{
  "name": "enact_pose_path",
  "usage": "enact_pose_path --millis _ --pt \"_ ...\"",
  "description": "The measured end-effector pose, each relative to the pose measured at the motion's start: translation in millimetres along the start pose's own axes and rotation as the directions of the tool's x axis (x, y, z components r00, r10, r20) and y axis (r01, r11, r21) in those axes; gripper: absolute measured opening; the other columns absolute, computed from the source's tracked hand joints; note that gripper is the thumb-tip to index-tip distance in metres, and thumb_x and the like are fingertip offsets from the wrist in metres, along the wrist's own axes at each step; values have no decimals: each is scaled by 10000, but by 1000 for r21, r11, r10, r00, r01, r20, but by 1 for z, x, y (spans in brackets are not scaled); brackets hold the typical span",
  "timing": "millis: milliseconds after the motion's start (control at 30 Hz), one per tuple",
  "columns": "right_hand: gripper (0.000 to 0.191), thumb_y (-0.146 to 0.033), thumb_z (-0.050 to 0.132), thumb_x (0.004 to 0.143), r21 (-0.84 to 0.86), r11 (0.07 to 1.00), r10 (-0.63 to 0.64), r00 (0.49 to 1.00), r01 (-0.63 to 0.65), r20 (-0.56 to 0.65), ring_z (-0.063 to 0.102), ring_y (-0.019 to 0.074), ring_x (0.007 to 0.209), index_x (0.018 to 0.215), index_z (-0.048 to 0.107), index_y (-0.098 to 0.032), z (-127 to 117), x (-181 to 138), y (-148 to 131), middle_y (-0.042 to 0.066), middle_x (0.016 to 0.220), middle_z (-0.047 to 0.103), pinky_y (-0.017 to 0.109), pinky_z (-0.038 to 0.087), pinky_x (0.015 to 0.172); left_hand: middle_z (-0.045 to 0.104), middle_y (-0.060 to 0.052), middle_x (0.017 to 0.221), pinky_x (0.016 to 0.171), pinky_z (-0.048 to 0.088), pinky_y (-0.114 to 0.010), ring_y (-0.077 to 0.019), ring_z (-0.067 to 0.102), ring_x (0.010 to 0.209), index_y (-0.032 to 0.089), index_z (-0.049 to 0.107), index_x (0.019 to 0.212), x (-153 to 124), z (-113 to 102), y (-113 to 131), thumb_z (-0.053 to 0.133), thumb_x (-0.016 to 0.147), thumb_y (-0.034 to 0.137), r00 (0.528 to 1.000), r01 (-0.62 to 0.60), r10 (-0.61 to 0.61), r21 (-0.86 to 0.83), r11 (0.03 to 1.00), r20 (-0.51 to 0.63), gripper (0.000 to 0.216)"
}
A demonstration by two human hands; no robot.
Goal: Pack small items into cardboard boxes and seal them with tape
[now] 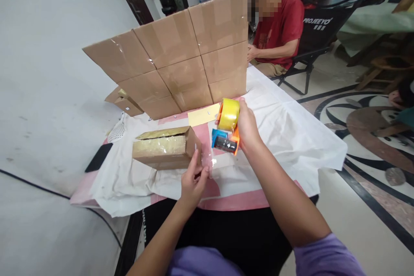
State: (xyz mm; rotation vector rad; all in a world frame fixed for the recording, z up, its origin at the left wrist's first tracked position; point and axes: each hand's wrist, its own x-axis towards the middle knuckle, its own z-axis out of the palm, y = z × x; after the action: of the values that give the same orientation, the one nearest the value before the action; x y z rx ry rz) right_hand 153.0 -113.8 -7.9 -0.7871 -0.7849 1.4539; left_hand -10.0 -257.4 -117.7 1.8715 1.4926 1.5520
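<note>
My right hand (248, 127) grips an orange and blue tape dispenser (236, 138) loaded with a yellowish roll of packing tape (229, 114). It is held above the cloth, right of a small cardboard box (168, 152). A strip of clear tape (211, 166) runs down from the dispenser to my left hand (193, 181). The thumb and fingers of that hand are closed at the strip's lower end, with the index finger stretched against the box's right end. Lying on its side, the box shows yellowish tape along its upper edges and a dark gap between its flaps.
Taped cardboard panels (174, 64) stand upright behind the box. A yellow paper (202, 115) lies at their foot on the white cloth (278, 138). A dark phone-like slab (98, 157) rests at the left edge. Across the table sits a person in a red shirt (287, 21).
</note>
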Motion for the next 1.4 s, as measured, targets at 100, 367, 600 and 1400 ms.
enact_pose_path --millis 100,367,600,1400 --pt "550 -695 475 916 -27 998 -52 998 51 -41 666 171 540 875 617 -165 -7 16 8 28 603 641 268 558 519 497 99 568 517 401 -166 -60 429 498 229 369 1552 3 -6 4 610 950 266 998 64 -64 -41 997 2 649" --pt "290 -445 724 837 -366 931 22 1000 -12 23 685 146 653 835 620 -175 -14 52 62 45 764 732 239 554 604 536 75 597 592 479 -220 -94 504 547 192 355 1545 7 -21 22 594 952 362 977 211 -214 -191 959 3 662" --pt "216 -292 772 735 -534 842 -1 990 -75 -141 665 209 667 810 604 -178 -27 46 72 47 692 687 311 548 605 600 59 652 679 486 -251 -107 561 609 200 292 1567 6 -45 23 563 975 331 985 172 -173 -231 958 13 664" --pt "187 -346 695 863 -537 611 -106 732 582 673 536 156 735 749 715 -199 62 -52 -22 3 763 594 288 390 698 556 38 544 568 362 -242 -162 555 531 225 517 1469 38 -116 -8 494 984 471 971 239 -217 384 892 -101 544"
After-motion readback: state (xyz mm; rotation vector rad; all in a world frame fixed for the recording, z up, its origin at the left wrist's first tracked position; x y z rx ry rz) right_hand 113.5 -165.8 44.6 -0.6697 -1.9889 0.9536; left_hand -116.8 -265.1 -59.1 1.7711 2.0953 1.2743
